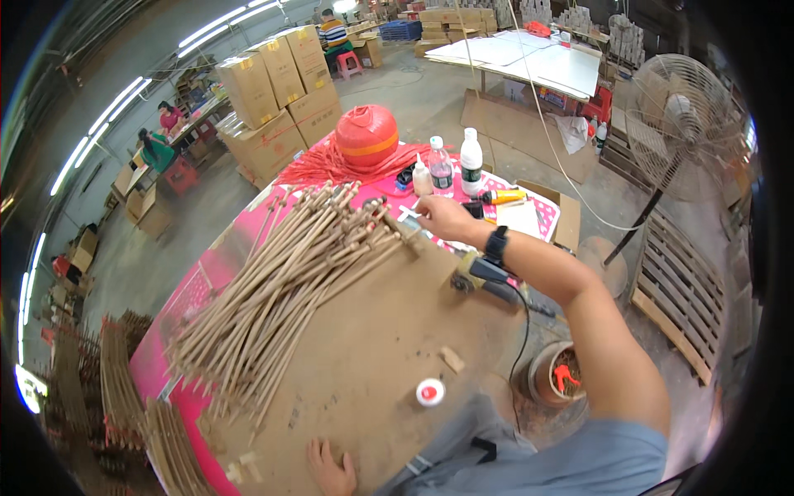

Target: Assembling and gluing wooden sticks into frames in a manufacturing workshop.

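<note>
My right hand (447, 220), with a dark watch on its wrist, reaches to the far edge of the cardboard sheet (389, 331). Its fingers are bent together beside the ends of a big pile of thin wooden sticks (273, 289); whatever they may hold is too small to make out. My left hand (332, 469) lies on the cardboard at the near edge, fingers apart and holding nothing. Under my right forearm rests a yellow-and-black power tool (480, 277) with a cord. A small round white tub with a red centre (430, 392) and a wood scrap (452, 359) sit nearer me.
Behind the sticks are a red plastic bundle (366, 136), a clear bottle (441, 165), a white bottle (471, 161) and a squeeze bottle (422, 177). A bucket (556, 372) and standing fan (682, 124) are at right, stacked cartons (281, 91) far left. Other people sit farther off.
</note>
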Motion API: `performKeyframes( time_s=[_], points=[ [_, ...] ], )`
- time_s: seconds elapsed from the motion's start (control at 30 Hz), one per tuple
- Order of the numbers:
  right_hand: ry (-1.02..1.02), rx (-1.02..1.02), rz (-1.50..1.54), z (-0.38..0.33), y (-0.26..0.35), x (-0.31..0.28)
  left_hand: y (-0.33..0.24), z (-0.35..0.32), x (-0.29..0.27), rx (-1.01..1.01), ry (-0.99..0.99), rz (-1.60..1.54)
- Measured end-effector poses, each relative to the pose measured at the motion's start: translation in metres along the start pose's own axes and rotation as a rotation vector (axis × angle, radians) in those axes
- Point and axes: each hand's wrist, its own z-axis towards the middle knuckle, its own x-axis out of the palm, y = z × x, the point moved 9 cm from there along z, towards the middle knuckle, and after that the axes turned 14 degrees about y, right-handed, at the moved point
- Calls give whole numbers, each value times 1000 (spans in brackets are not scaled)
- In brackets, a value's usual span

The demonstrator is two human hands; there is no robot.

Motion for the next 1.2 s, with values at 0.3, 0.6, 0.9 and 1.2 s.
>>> performKeyframes(
  time_s=[0.3,0.6,0.9,1.2],
  points=[
    [112,91,-270,248,-92,110,11,-6,11,-97,271,-199],
    [270,307,-295,279,-130,138,-8,7,-12,-199,165,-98],
    [-73,174,287,233,-106,86,24,-79,37,-420,513,-524],
    [244,156,-54,253,-128,137,-15,-164,-69,-845,842,-586]
  ],
)
